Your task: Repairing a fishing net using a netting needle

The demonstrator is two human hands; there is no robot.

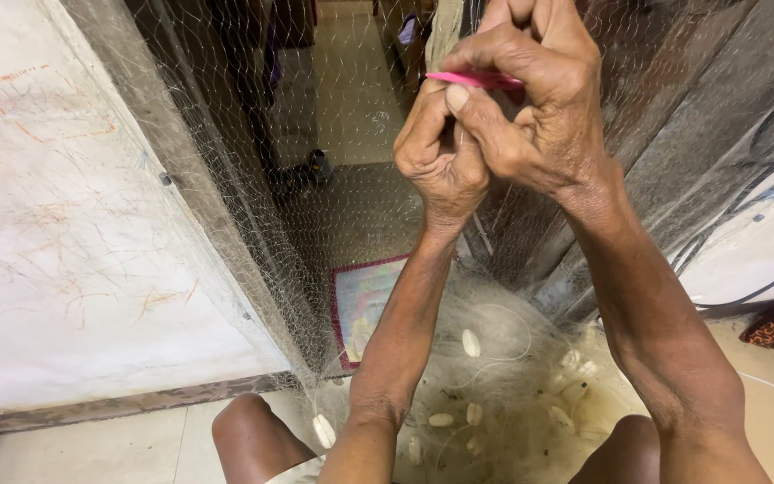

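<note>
From the head camera, the right hand (544,108) pinches a pink netting needle (475,80) tight at the top. The needle lies sideways, its tip pointing left. The left hand (439,152) sits just below, closed on the fishing net (351,206), touching the right.

Pink tool (477,80) mostly hidden in right hand (539,108); fingertips cut off at top edge.

A white wall (73,233) with orange scribbles stands left. A colourful mat (360,305) lies on the floor beyond, possibly red-edged. Black cables (763,287) hang right.
</note>
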